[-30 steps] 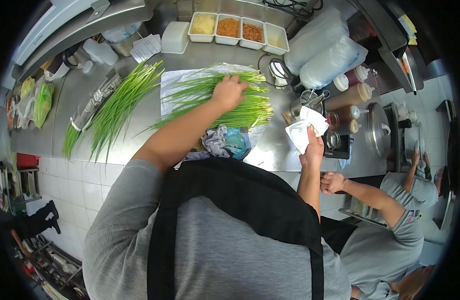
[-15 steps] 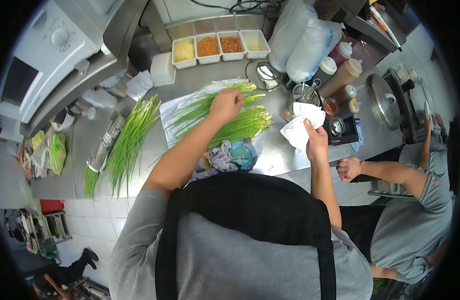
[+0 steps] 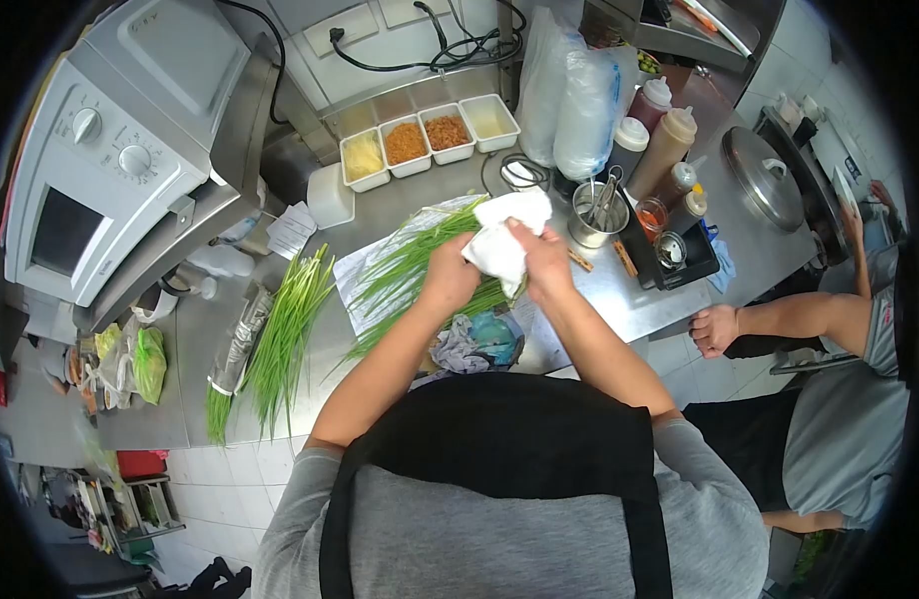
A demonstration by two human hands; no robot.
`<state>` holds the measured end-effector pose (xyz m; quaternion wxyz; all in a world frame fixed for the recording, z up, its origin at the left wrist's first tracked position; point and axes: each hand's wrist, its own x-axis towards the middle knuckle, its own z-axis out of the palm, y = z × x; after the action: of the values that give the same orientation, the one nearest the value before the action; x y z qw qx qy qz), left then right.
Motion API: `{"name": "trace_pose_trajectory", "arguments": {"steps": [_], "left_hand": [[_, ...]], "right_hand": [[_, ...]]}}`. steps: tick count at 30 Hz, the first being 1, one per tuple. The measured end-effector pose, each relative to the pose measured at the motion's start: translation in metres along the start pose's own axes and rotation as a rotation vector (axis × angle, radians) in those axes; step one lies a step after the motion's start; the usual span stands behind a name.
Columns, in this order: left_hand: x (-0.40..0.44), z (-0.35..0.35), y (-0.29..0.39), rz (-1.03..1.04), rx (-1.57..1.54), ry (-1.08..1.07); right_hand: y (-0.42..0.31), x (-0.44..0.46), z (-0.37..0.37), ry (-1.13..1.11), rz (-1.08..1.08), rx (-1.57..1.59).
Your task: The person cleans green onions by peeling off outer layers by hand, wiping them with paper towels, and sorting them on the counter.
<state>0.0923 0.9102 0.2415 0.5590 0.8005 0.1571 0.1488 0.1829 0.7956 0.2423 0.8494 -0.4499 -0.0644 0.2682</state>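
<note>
A crumpled white paper towel (image 3: 511, 238) hangs between both hands above the counter. My right hand (image 3: 546, 268) is closed on its right side. My left hand (image 3: 452, 274) is closed at its left edge, the fingertips partly hidden by the towel. Below them lie long green chives (image 3: 405, 262) on a sheet of white paper (image 3: 352, 290); hands and towel cover part of the bunch. Close in front of me sits a crumpled grey cloth (image 3: 455, 351) with something blue-green beside it.
Another chive bunch (image 3: 288, 344) and a wrapped bunch (image 3: 242, 344) lie left. White tubs (image 3: 365, 165) of toppings line the back. Right are a metal pot (image 3: 591, 222), squeeze bottles (image 3: 669, 145) and a lid (image 3: 762, 178). A co-worker's hand (image 3: 715, 330) is near the counter edge.
My left hand has come off the chives and moved to the towel. My right hand has carried the towel leftward over the chives. The view has shifted slightly.
</note>
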Motion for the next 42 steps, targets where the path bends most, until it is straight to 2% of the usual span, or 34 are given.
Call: {"name": "trace_pose_trajectory", "arguments": {"steps": [3, 5, 7, 11, 13, 14, 17, 20, 22, 23, 25, 30, 34, 39, 42], "left_hand": [[-0.009, -0.011, 0.015, -0.193, -0.142, -0.028], [-0.012, -0.018, 0.020, -0.169, -0.259, -0.038], [-0.016, -0.022, 0.025, -0.185, -0.361, -0.017], [-0.018, -0.018, 0.027, -0.188, -0.448, -0.002], [-0.020, -0.016, 0.031, -0.181, -0.442, 0.001], [-0.021, -0.015, 0.032, -0.159, -0.439, 0.007], [-0.023, -0.010, 0.033, -0.094, -0.386, 0.025], [-0.025, -0.005, 0.033, -0.008, -0.221, 0.046], [-0.027, -0.004, 0.034, 0.068, -0.072, 0.055], [-0.027, -0.004, 0.036, 0.025, -0.166, 0.045], [-0.028, -0.006, 0.046, -0.062, -0.355, 0.027], [-0.023, -0.012, 0.039, -0.076, -0.300, -0.028], [-0.024, -0.011, 0.039, -0.075, -0.255, -0.018], [-0.022, -0.023, 0.025, -0.067, 0.000, 0.020], [-0.022, -0.031, 0.015, -0.080, 0.081, 0.021]], "right_hand": [[-0.020, 0.016, -0.026, 0.063, -0.148, -0.058], [-0.037, 0.023, -0.054, 0.045, -0.127, -0.415], [-0.058, 0.012, -0.070, 0.028, -0.114, -1.283], [-0.050, -0.009, -0.072, 0.089, -0.598, -1.471], [-0.065, -0.028, -0.044, 0.138, -0.843, -1.527], [-0.060, -0.025, -0.043, 0.094, -0.960, -1.436], [-0.047, -0.025, -0.026, -0.079, -0.371, -0.896], [-0.048, -0.031, 0.004, -0.171, -0.082, -0.482], [-0.043, -0.026, 0.004, -0.188, -0.021, -0.444], [-0.041, -0.024, 0.005, -0.201, 0.012, -0.425], [-0.042, -0.026, 0.007, -0.229, 0.001, -0.436], [-0.043, -0.029, 0.006, -0.289, -0.058, -0.495], [-0.048, -0.029, 0.001, -0.274, 0.001, -0.549], [-0.050, -0.025, -0.014, -0.216, -0.058, -0.625], [-0.055, -0.016, -0.028, -0.084, -0.089, -0.556]]}}
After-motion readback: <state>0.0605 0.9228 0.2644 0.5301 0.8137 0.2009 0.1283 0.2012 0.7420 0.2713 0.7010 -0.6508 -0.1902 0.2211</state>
